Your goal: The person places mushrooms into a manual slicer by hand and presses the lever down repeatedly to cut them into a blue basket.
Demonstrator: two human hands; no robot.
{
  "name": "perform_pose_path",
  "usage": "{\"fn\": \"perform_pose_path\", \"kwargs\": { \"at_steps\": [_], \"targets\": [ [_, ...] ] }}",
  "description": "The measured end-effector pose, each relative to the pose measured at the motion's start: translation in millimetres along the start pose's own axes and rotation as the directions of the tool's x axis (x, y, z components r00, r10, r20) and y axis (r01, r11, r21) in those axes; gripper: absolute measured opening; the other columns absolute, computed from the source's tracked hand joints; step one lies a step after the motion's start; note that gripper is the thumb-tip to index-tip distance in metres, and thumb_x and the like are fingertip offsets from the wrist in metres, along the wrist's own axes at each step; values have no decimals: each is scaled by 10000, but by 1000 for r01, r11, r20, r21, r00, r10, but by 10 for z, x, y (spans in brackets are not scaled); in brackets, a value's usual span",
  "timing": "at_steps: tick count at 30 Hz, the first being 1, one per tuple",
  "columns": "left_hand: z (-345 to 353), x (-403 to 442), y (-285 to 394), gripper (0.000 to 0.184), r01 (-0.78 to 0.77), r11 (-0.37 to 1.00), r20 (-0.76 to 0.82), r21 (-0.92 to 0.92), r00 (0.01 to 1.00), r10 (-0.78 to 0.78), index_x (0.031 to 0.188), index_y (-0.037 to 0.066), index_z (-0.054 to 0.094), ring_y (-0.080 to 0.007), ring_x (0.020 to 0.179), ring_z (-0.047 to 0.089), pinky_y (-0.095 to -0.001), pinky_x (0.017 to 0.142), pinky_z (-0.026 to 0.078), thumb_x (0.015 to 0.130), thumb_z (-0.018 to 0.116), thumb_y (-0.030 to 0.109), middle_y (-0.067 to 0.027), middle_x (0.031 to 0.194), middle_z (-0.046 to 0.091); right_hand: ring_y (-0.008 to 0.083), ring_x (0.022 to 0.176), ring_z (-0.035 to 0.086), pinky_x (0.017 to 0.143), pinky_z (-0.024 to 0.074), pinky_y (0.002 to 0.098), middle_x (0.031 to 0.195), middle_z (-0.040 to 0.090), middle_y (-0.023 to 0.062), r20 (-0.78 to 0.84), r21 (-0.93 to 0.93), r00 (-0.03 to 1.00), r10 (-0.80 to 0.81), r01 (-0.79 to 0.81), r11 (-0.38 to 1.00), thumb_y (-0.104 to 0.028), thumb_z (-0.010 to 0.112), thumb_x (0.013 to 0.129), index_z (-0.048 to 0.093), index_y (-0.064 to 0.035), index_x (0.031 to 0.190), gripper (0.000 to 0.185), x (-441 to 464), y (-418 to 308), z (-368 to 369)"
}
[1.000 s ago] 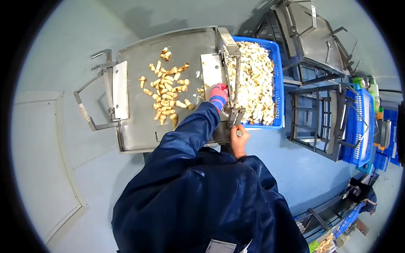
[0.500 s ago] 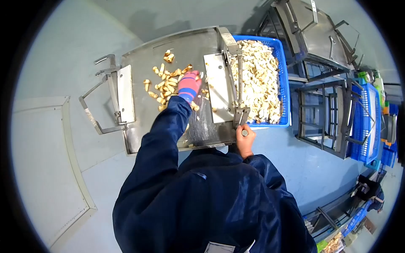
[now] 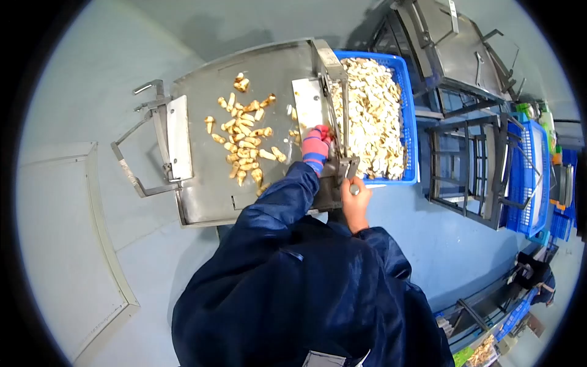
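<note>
My left hand (image 3: 316,148), in a pink and blue striped glove, is closed beside the blade of a lever cutter (image 3: 344,116). Its fingers are curled around a mushroom that is mostly hidden by the glove. My bare right hand (image 3: 356,208) is wrapped round the cutter's handle (image 3: 354,189) at the near end. To the left, a loose pile of whole brownish mushrooms (image 3: 244,131) lies on the steel table (image 3: 214,196). A white board (image 3: 309,101) lies along the cutter, partly covered by my left hand.
A blue basket (image 3: 411,122) full of pale slices (image 3: 371,116) stands right of the blade. Another lever cutter (image 3: 174,137) is fixed at the table's left edge. Steel frames (image 3: 468,165) and a second blue basket (image 3: 527,177) are farther right. A person (image 3: 541,278) is at the lower right.
My left hand has moved right, from the mushroom pile to the blade, uncovering the pile. My right hand has stayed on the handle.
</note>
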State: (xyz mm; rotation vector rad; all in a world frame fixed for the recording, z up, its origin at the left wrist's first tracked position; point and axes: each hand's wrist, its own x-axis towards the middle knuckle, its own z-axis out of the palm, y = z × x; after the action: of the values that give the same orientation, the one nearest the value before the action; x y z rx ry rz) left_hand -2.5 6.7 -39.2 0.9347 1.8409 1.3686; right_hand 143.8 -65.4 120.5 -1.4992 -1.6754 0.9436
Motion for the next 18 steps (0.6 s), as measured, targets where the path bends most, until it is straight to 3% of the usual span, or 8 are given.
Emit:
{"fn": "perform_pose_path", "kwargs": {
  "at_steps": [2,5,7,8,11,15,17,18],
  "targets": [
    [-69,-10,163,246,44,998,64,-33,997,-42,980,8,557,-147,754,604,-263,724,489,747,605,-53,-78,838,624,332,466,517,464,384,382,516,503,177,-28,15,995,-95,95,995,-128,627,747,533,-22,626,187,-131,509,164],
    [-161,39,281,337,77,994,103,82,991,-85,1047,31,533,-177,756,604,-286,688,495,727,606,-46,-100,867,622,339,472,518,468,388,385,520,516,169,-47,-47,996,-71,68,997,-136,630,752,529,-26,624,197,-89,315,104],
    [-164,44,371,356,124,983,158,-133,982,-102,1063,37,526,-183,739,598,-289,687,493,724,596,-48,-101,858,622,300,464,532,476,395,381,532,518,167,2,-25,994,113,-113,993,-141,633,768,520,-21,625,218,70,-243,-56],
    [-106,134,79,372,114,977,187,-180,979,-79,1065,54,527,-186,723,593,-295,682,491,711,617,-16,-88,833,624,269,451,509,478,395,373,530,507,165,-20,-26,999,46,-46,999,-138,627,770,516,-20,624,218,20,-122,-27],
    [-197,212,193,371,116,988,245,105,960,-139,1046,68,541,-184,717,594,-302,673,489,694,650,24,-75,805,624,214,434,412,482,391,355,527,475,155,-1,24,1000,-19,19,1000,-129,609,776,509,-18,621,215,-125,379,130],
    [-233,317,76,347,99,990,328,96,936,-125,1079,13,527,-156,743,573,-282,700,502,746,622,11,-54,801,598,190,425,390,475,382,346,482,442,136,-75,-5,997,-24,24,1000,-123,621,775,505,-15,613,226,-30,181,96],
    [-131,291,-23,340,298,876,299,-379,935,-189,1068,16,540,-154,741,573,-261,701,489,738,580,-53,-53,797,586,194,422,401,479,387,341,486,454,133,-16,32,998,55,-55,998,-121,626,772,512,-11,618,220,-24,-38,28],
    [-171,255,68,342,208,965,284,-157,946,-158,1065,20,543,-152,738,572,-257,699,486,733,578,-59,-52,796,583,195,421,407,482,389,338,487,460,131,1,53,997,79,-79,995,-119,629,771,516,-10,621,217,25,-94,13]
  ]
}}
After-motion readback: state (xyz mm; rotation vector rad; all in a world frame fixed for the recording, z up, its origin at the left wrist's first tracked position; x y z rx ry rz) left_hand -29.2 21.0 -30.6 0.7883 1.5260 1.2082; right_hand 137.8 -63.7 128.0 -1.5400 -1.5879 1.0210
